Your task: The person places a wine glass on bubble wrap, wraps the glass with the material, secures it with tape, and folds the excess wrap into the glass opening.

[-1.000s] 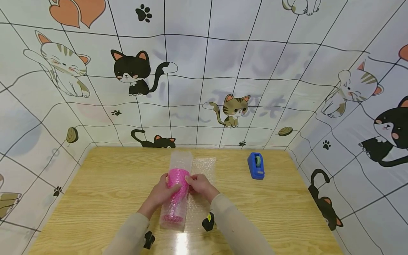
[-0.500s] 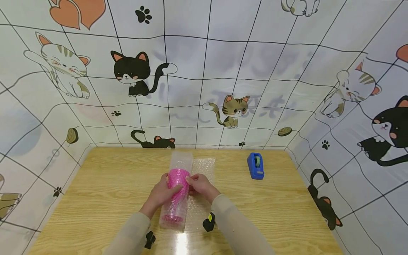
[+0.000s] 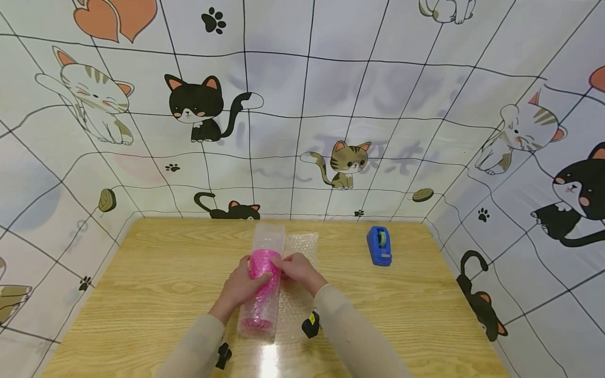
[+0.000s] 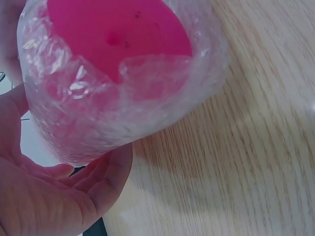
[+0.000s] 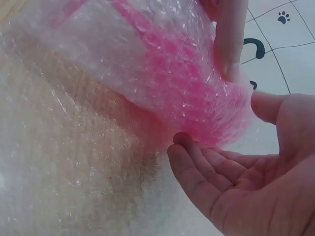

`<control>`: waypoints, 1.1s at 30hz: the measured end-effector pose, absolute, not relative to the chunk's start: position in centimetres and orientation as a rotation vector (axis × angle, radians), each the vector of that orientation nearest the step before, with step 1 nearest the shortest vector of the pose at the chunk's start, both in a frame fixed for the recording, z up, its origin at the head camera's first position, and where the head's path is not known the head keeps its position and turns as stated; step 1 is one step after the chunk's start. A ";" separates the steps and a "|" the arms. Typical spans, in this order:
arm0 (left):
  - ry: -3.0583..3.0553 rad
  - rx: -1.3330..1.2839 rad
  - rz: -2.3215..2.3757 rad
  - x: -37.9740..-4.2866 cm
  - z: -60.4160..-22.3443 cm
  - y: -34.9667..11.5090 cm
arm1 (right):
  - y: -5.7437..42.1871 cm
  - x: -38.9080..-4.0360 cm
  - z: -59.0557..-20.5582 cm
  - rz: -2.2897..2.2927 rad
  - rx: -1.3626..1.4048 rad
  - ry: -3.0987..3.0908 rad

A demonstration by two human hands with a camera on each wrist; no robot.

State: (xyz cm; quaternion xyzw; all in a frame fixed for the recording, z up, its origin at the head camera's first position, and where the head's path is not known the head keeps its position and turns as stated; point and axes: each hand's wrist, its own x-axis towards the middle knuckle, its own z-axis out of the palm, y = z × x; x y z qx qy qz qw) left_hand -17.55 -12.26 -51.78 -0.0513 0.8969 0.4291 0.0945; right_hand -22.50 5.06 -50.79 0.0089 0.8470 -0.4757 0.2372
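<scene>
We are watching the left hand (image 3: 238, 286) gripping a wrapped pink cylinder (image 3: 262, 294), the right hand (image 3: 299, 269) holding its right side between thumb and fingers. Over the table (image 3: 165, 273), bubble wrap (image 3: 296, 315) is spreading rightward from it; a tape dispenser (image 3: 379, 247) is sitting well apart.

pink object (image 5: 192, 93) under bubble wrap (image 5: 93, 54)

we hold its end with our right hand (image 5: 251, 187), fingers along the lower edge. our left hand (image 5: 230, 37) touches the bubble wrap above. loose wrap (image 5: 74, 167) spreads over the desk (image 5: 7, 18); a paw print (image 5: 283, 17) marks the white wall (image 5: 278, 71).
</scene>
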 end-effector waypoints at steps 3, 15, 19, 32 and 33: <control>2.671 -0.152 1.264 -17.6 -51.8 -12.1 | 4.9 -22.4 -50.9 -1.295 0.047 2.336; 2.596 -0.174 1.310 -17.5 -51.6 -12.1 | 4.7 -22.2 -51.0 -1.227 0.054 2.403; 2.529 -0.162 1.363 -17.4 -51.6 -12.4 | 4.8 -22.3 -51.3 -1.232 0.038 2.398; 2.511 -0.138 1.367 -17.8 -51.1 -13.7 | 5.1 -22.5 -52.2 -1.380 0.040 2.178; 2.511 -0.137 1.365 -17.8 -51.1 -13.7 | 5.1 -22.5 -52.2 -1.391 0.040 2.161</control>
